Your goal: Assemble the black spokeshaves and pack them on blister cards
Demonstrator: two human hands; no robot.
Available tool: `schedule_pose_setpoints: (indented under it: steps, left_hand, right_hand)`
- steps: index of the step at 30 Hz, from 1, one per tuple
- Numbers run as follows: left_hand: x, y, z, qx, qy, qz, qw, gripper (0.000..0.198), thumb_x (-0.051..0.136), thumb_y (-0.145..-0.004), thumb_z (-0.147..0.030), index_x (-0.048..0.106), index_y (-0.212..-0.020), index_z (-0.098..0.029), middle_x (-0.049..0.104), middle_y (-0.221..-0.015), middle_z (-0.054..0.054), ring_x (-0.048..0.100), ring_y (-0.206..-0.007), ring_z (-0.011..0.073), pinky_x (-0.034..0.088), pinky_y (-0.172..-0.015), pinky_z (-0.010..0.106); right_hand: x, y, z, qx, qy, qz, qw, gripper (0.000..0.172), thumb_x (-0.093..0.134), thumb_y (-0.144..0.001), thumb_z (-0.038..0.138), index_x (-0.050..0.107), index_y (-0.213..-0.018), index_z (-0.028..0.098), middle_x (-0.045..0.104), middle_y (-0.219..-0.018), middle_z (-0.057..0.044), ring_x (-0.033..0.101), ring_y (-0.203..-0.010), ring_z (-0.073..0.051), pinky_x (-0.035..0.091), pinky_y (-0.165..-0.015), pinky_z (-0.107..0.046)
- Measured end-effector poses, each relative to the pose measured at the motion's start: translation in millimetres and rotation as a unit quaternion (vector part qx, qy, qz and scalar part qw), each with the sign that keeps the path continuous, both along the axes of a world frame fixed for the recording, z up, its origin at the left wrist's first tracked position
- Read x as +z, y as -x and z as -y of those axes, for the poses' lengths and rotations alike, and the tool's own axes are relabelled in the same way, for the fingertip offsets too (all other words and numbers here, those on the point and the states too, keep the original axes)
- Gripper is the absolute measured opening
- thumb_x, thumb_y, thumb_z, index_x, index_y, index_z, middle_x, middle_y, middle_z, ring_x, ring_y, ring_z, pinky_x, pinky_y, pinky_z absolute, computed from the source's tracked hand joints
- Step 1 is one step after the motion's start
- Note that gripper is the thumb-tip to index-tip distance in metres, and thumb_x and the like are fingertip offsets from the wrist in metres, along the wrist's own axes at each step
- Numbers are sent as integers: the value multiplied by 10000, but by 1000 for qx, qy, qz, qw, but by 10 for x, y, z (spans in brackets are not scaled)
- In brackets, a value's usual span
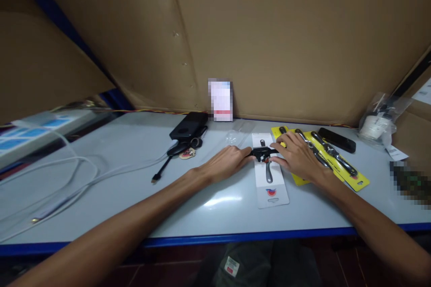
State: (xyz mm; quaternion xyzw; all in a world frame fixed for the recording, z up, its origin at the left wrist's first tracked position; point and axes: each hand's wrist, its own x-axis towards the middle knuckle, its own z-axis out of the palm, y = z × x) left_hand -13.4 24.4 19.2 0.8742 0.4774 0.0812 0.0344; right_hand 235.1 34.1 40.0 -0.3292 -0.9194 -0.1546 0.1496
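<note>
A black spokeshave (261, 153) lies crosswise over a white backing card (273, 198) on the table. My left hand (233, 161) is closed round its left handle. My right hand (298, 154) has thumb and fingers at its right handle, covering that end. The white card carries a printed tool picture and a red and blue logo. Just right of it, partly beneath my right hand, lie yellow cards (361, 183) bearing dark metal two-handled tools (332, 150).
A black power bank (189, 126) with a short cable sits left of centre. A lit phone (222, 101) leans on the cardboard wall. White cables (87, 175) and a power strip (47, 132) are at left. A black case (336, 140) and a plastic bag (379, 123) stand right.
</note>
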Motion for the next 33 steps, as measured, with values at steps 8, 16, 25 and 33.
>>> schedule_pose_setpoints:
  steps: [8,16,25,33]
  left_hand:
    - [116,39,38,-51,28,9,998,396,313,-1037,-421,578,-853,-192,543,-571,4,511,-525,163,282,-548,292]
    - [117,97,27,-70,7,-5,998,394,303,-1045,-426,550,-840,-198,489,-545,-24,471,-494,148,241,-535,297]
    - [177,82,75,-73,-3,-36,997,401,268,-1054,-409,551,-869,-193,581,-592,11,502,-501,158,261,-540,318]
    - [184,43,108,-58,-105,-79,990,448,318,-1034,-524,578,-941,-170,663,-851,97,617,-778,229,388,-658,327]
  right_hand:
    - [-144,34,-31,0,51,74,996,308,471,-1030,379,644,-999,126,700,-901,-122,633,-836,-240,409,-679,-331]
    - [-171,3,-22,39,47,48,997,340,415,-1052,363,646,-968,128,694,-882,-134,637,-797,-237,423,-646,-343]
    - [-235,7,-44,46,105,-13,993,299,432,-1040,337,634,-923,150,690,-824,-116,636,-762,-229,417,-627,-338]
    - [-181,12,-42,22,111,-18,993,312,440,-1040,359,633,-914,148,677,-795,-90,608,-718,-203,373,-639,-324]
